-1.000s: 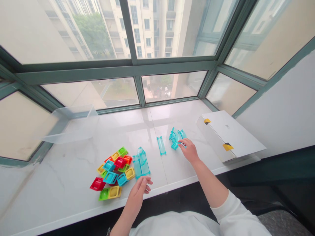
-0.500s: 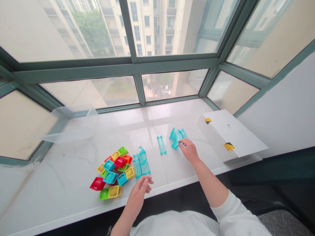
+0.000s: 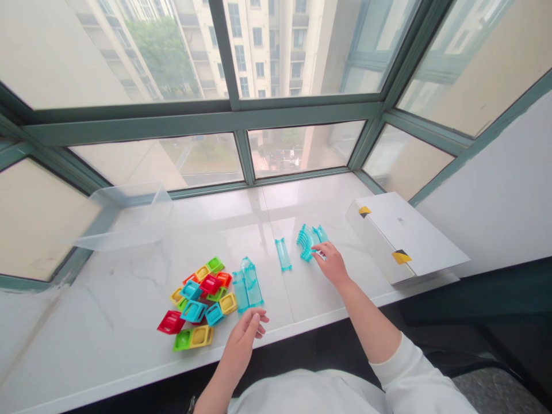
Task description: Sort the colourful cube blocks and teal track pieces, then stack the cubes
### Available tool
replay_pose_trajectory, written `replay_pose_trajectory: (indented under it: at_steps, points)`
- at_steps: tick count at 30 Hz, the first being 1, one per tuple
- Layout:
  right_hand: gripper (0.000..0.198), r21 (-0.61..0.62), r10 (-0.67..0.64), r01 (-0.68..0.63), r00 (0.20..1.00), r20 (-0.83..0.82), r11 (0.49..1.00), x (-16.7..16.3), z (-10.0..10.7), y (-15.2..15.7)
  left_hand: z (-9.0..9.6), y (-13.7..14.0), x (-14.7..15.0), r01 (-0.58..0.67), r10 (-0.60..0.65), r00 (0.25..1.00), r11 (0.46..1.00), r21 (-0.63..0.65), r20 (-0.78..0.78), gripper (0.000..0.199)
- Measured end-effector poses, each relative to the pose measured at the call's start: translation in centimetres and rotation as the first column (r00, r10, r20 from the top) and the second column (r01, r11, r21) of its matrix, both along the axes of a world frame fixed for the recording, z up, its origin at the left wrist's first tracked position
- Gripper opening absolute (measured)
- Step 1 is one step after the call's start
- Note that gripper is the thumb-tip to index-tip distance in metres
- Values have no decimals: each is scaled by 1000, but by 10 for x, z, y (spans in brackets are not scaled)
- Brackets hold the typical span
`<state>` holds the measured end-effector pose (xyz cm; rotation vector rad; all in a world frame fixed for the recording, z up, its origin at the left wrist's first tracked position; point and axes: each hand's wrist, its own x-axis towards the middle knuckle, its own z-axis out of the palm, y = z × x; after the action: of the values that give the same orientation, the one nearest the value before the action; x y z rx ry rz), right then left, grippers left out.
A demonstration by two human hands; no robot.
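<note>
My right hand [image 3: 331,262] reaches over the counter, its thumb and fingertips closed at the near edge of a nested stack of clear turquoise curved track pieces [image 3: 306,241]. A short turquoise piece [image 3: 320,233] lies just behind that stack. To the left, a straight turquoise track piece [image 3: 283,255] lies by itself. My left hand [image 3: 246,332] hovers at the counter's front edge, fingers loosely bent and apart, holding nothing. Just beyond it lie larger turquoise track pieces [image 3: 249,287], side by side. They adjoin a heap of red, blue, yellow, green and orange plastic blocks [image 3: 194,310].
A clear plastic bin [image 3: 125,238] stands at the back left of the white counter [image 3: 125,310]. On the right is a white box [image 3: 405,230] with yellow-and-black tape tabs. Green-framed windows [image 3: 259,118] border the counter's far side.
</note>
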<state>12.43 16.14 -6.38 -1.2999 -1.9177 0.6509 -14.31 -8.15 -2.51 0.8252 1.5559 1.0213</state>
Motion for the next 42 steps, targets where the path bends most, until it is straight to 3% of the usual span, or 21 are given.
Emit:
replay_pose_trajectory:
  at_steps: [8, 13, 18, 25, 29, 34, 37, 42]
  points:
    - [30, 38, 3, -3, 1000, 7, 999, 1, 6, -7, 0, -1, 1, -15, 15, 1000, 1000, 8, 9, 55]
    - [27, 68, -69, 74, 995, -65, 995, 1, -1, -30, 1, -1, 7, -63, 63, 998, 998, 23, 4, 55]
    - [18, -60, -67, 61, 994, -90, 996, -2, -20, -67, -3, -3, 6, -48, 46, 998, 998, 38, 49, 52]
    - [17, -237, 120, -125, 992, -34, 963, -15, -40, -112, 1, -9, 1, 26, -22, 998, 997, 69, -55, 46]
    - [16, -280, 259, -252, 966, -13, 926, -38, -38, -128, 1, -15, 0, 45, -42, 997, 998, 45, -63, 46]
    - [14, -235, 339, -328, 941, 4, 915, -84, -22, -129, -2, -22, -2, 23, -22, 999, 1000, 16, -48, 58]
    - [18, -228, 342, -323, 938, 49, 919, -117, -9, -120, -1, -27, -6, 24, -24, 998, 1000, -15, -61, 64]
    - [35, -318, 301, -217, 922, 244, 923, -168, 3, -98, -1, -36, -14, 13, -12, 998, 1000, 22, -68, 61]
